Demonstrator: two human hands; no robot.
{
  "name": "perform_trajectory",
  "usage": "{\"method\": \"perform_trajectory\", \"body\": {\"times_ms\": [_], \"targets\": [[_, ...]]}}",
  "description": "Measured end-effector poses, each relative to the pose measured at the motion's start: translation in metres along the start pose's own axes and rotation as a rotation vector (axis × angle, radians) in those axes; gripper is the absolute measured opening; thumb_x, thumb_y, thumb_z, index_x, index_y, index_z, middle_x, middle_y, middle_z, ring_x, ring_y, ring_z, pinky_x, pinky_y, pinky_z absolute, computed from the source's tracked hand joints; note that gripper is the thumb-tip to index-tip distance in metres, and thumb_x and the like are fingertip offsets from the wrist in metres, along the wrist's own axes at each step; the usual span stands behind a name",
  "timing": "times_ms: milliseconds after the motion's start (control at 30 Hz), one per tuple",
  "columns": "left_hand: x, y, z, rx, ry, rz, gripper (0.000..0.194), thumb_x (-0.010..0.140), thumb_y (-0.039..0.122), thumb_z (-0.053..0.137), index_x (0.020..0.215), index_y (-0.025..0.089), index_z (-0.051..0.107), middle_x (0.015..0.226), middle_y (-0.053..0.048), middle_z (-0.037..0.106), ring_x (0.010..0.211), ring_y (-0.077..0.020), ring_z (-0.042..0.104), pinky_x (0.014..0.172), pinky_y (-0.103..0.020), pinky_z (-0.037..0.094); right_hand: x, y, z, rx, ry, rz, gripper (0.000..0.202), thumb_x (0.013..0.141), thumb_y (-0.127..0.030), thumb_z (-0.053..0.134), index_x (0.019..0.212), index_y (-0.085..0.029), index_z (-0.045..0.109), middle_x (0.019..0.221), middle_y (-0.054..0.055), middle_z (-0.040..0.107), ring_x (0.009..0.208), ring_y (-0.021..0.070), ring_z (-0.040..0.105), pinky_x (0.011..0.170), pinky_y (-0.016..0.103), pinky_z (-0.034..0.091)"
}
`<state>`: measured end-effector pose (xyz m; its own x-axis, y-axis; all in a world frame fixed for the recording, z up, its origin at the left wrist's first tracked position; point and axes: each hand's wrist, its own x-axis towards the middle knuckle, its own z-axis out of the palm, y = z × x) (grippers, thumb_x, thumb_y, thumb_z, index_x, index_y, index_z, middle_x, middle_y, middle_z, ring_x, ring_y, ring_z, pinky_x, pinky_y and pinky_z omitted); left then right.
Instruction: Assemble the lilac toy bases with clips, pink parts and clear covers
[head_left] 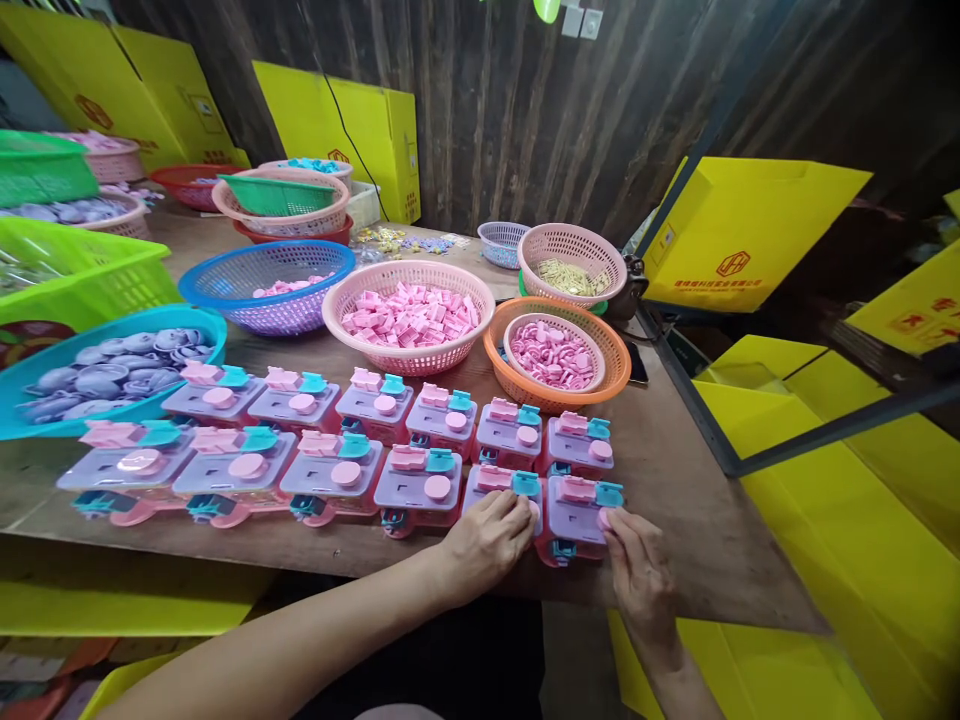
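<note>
Pressing unevenly, the left hand [486,545] and right hand [645,565], fingers bunched at discs [603,519], pinch unclear, could tilt a box [580,532].

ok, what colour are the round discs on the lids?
Pink: the discs sit on lilac lids, best seen in the head view.

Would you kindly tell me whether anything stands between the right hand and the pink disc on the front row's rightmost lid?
Nothing visible does: the right hand touches the pink disc on the rightmost lid directly. The left hand is over the neighbouring lid, not between them.
</note>
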<state>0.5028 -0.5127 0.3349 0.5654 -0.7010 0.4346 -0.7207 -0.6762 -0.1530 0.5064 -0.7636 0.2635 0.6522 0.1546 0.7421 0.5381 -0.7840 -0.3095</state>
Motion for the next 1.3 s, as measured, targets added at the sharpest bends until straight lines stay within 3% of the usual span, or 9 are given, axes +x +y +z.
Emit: {"method": "perform_trajectory", "body": {"times_ms": [233,400,567,833,967,1133,1300], "targets": [[-0.007,0.001,-0.002,0.051,-0.017,0.026,0.033,0.088,0.009,0.039,0.12,0.003,0.048,0.108,-0.015,0.059,0.093,-0.0205,0.057,0.081,-0.035,0.049,-0.003,-0.006,0.008,-0.004,0.086,0.043,0.03,0.085,-0.012,0.055,0.114,-0.021,0.058,0.106,0.008,0.062,0.101,0.0206,0.056,0.089,0.041,0.047],[-0.008,-0.001,-0.012,-0.014,-0.095,-0.026,0.038,0.087,0.015,0.045,0.124,0.006,0.045,0.11,-0.012,0.057,0.097,-0.0219,0.054,0.085,-0.036,0.045,-0.005,-0.009,0.007,0.03,0.064,0.058,0.028,0.088,-0.014,0.049,0.115,-0.019,0.057,0.109,0.009,0.061,0.104,0.0214,0.054,0.092,0.042,0.045],[-0.009,0.004,-0.02,-0.024,-0.059,-0.023,0.037,0.088,0.016,0.044,0.124,0.007,0.045,0.109,-0.012,0.056,0.107,-0.023,0.05,0.092,-0.035,0.04,-0.011,-0.01,0.007,0.043,0.044,0.085,0.031,0.089,-0.018,0.045,0.119,-0.018,0.054,0.115,0.011,0.058,0.11,0.0231,0.052,0.095,0.045,0.043],[-0.006,0.017,-0.003,0.038,-0.1,-0.017,0.031,0.085,0.015,0.043,0.113,0.004,0.052,0.104,-0.013,0.053,0.091,-0.0225,0.05,0.083,-0.036,0.042,-0.015,-0.012,0.012,0.015,0.09,0.088,0.032,0.088,-0.016,0.045,0.119,-0.016,0.055,0.112,0.012,0.06,0.106,0.0236,0.054,0.092,0.044,0.042],[-0.003,0.016,-0.001,0.002,-0.081,-0.006,0.021,0.085,0.014,0.043,0.1,0.008,0.055,0.097,-0.011,0.052,0.084,-0.0205,0.049,0.077,-0.034,0.042,-0.016,-0.01,0.014,-0.012,0.088,0.051,0.032,0.088,-0.016,0.044,0.118,-0.016,0.055,0.112,0.013,0.06,0.105,0.0241,0.054,0.092,0.044,0.042],[-0.006,0.016,-0.003,0.035,-0.051,-0.014,0.02,0.084,0.019,0.047,0.099,0.007,0.055,0.096,-0.01,0.051,0.081,-0.02,0.048,0.073,-0.034,0.042,-0.018,-0.006,0.016,-0.08,0.116,-0.012,0.033,0.09,-0.021,0.041,0.12,-0.015,0.054,0.111,0.014,0.061,0.102,0.0249,0.056,0.088,0.042,0.043],[-0.014,0.014,-0.004,0.04,0.01,-0.038,0.024,0.084,0.023,0.049,0.103,0.008,0.054,0.093,-0.007,0.051,0.081,-0.0177,0.049,0.072,-0.03,0.04,-0.019,0.008,0.022,-0.156,0.205,-0.201,0.038,0.088,-0.029,0.046,0.123,-0.017,0.054,0.103,0.012,0.066,0.086,0.0231,0.063,0.077,0.036,0.046]]}}
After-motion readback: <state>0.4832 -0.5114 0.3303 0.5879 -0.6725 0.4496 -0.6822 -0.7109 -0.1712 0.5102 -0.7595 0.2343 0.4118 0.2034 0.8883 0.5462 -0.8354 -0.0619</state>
